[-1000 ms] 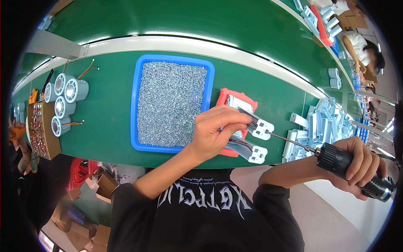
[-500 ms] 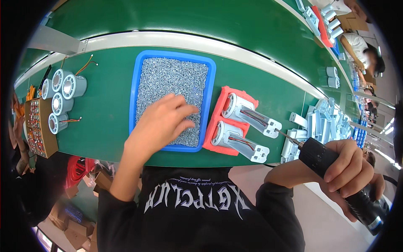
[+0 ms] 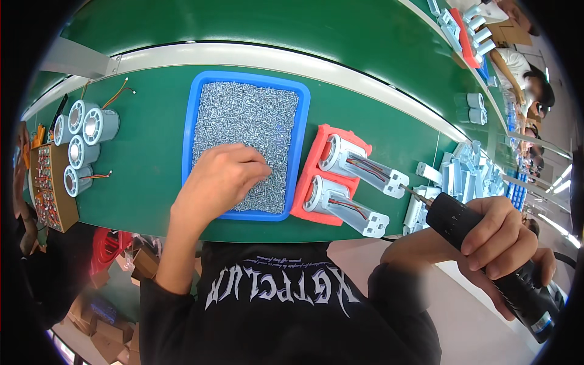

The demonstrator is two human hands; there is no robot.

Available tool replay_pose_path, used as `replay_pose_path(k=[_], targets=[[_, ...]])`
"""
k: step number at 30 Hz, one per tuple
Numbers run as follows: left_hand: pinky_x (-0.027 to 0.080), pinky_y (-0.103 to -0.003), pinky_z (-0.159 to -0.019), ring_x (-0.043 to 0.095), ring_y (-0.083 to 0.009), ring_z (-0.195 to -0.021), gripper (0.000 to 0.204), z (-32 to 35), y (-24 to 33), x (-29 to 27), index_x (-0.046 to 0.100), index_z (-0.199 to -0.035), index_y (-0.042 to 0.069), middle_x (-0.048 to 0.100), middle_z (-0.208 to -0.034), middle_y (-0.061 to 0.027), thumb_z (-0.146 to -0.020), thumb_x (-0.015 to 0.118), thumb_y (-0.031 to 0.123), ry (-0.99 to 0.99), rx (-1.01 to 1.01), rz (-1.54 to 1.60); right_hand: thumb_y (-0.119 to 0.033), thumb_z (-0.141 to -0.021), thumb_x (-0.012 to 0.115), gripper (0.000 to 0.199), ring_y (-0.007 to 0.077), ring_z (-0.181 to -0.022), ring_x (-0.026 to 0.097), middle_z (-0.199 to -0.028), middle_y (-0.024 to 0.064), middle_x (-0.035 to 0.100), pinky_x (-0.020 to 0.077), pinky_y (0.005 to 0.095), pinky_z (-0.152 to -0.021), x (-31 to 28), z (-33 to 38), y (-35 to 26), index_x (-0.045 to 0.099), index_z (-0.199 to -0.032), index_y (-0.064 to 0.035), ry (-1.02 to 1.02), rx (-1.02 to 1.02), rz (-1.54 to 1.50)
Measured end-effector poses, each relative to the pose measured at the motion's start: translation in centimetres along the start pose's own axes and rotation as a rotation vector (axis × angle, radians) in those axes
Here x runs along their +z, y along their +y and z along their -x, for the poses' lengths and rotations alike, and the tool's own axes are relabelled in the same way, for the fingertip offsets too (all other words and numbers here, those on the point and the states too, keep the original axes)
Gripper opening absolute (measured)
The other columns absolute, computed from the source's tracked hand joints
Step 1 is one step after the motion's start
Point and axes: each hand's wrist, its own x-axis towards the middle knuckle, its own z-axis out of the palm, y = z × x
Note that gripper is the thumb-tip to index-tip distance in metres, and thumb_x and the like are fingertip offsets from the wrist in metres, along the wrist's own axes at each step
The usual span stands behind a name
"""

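My left hand [image 3: 222, 176] is over a blue tray [image 3: 187, 140] filled with small silvery screws [image 3: 243, 109]. Its thumb and fingertips are pinched together just above the screws; anything between them is too small to make out. Held in my right hand [image 3: 502, 237] is a black electric screwdriver [image 3: 456, 222], its bit pointing left. The bit's tip is at the end of the farther light-blue housing [image 3: 383, 176], from which brown and red wires show. A second such housing [image 3: 362, 218] lies nearer to me. Both rest in a red foam holder [image 3: 304, 194].
Several round motor-like parts [image 3: 91, 126] with wires stand at the left, beside a cardboard box [image 3: 64, 194] of small parts. Light-blue brackets [image 3: 459, 176] are heaped at the right. Along the far side runs a white rail [image 3: 255, 58]. Another person [image 3: 517, 70] is at the far right.
My left hand's fingers have gone from spread to pinched together, staying over the screws. The right hand with the screwdriver has hardly moved; the whole view has shifted slightly.
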Motion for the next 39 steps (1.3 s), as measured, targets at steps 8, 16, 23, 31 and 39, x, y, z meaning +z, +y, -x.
replay_pose_path(k=[8,16,23,31,39], targets=[[0.054,-0.033,-0.066,0.067,-0.023,-0.074,0.012,-1.5,0.3,0.3,0.071,-0.083,0.007,0.071,-0.088,-0.005,-0.07,0.073,0.006,0.09,0.092,0.045,-0.053,-0.081,0.068,0.056,0.0108,-0.048,0.061,-0.068,0.003,0.059,0.0551,0.0219,-0.044,-0.7,-0.3,0.7,0.052,-0.113,-0.0101,-0.053,0.03,-0.041],[0.054,-0.029,-0.059,0.068,-0.0217,-0.074,0.013,-4.8,1.9,2.2,0.069,-0.083,0.005,0.071,-0.09,-0.0068,-0.07,0.072,0.002,0.159,0.16,0.245,-0.056,-0.079,0.068,0.061,0.0109,-0.047,0.06,-0.068,0.003,0.058,0.0551,0.0219,-0.044,-0.9,-0.2,1.4,0.053,-0.114,-0.0081,-0.002,0.039,-0.072],[0.053,-0.028,-0.061,0.068,-0.0196,-0.073,0.014,-6.6,3.7,4.9,0.069,-0.082,0.003,0.07,-0.086,-0.0076,-0.07,0.072,-0.003,0.315,0.103,0.469,-0.043,-0.083,0.067,0.053,0.0105,-0.042,0.056,-0.066,0.0037,0.057,0.0559,0.0238,-0.042,-1.7,0.6,-0.3,0.051,-0.117,-0.0056,0.214,-0.097,-0.093],[0.053,-0.028,-0.064,0.066,-0.018,-0.073,0.014,-6.7,4.3,6.4,0.072,-0.084,0.001,0.07,-0.082,-0.0078,-0.072,0.071,-0.006,0.412,0.121,0.777,-0.059,-0.077,0.061,0.06,0.0077,-0.042,0.056,-0.06,-0.0011,0.057,0.0554,0.0206,-0.044,-2.8,0.2,-1.3,0.057,-0.097,-0.0032,0.366,-0.126,-0.269],[0.05,-0.026,-0.057,0.064,-0.0182,-0.068,0.018,-6.8,4.4,7.1,0.073,-0.088,0.004,0.069,-0.08,-0.0068,-0.073,0.071,-0.004,0.407,0.161,0.796,-0.058,-0.077,0.062,0.058,0.0085,-0.042,0.057,-0.059,-0.0004,0.058,0.056,0.0212,-0.042,-2.8,-0.1,-1.4,0.057,-0.095,-0.0033,0.386,-0.14,-0.329]])
